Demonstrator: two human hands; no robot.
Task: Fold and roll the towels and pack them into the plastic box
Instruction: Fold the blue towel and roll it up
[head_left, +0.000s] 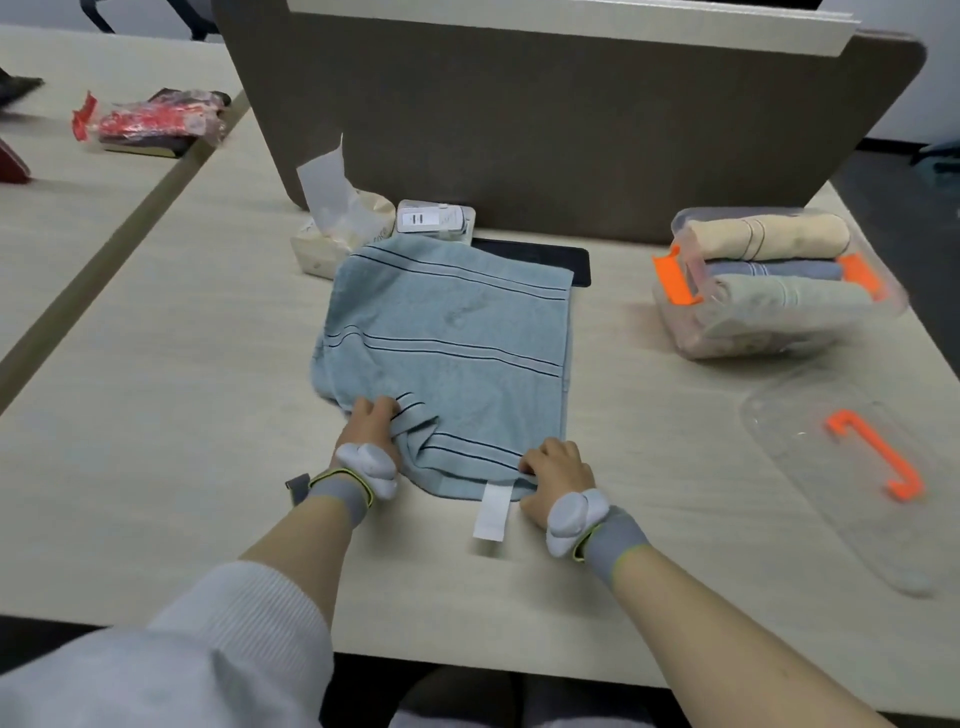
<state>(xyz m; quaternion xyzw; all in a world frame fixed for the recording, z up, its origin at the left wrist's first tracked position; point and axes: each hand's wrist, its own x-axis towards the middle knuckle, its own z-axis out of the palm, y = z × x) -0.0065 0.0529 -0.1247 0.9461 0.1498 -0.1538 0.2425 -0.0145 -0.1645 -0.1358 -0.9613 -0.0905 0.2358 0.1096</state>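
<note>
My wrists: grey bands (340, 496), yellow-green edging, white padded trackers (370, 464). Left arm: white ribbed sleeve (244, 613), pushed up.

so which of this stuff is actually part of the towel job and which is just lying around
Job: blue towel, plastic box holding three rolled towels, its clear lid.
Lying about: tissue pack, charger, black phone, red packets.

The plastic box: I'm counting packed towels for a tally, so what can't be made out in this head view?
- Plastic box: three rolled towels show on top; anything beneath is hidden by them and motion blur.
- Blue towel: its near edge is covered by the left hand and right hand.
- White tag: print too small.
</note>
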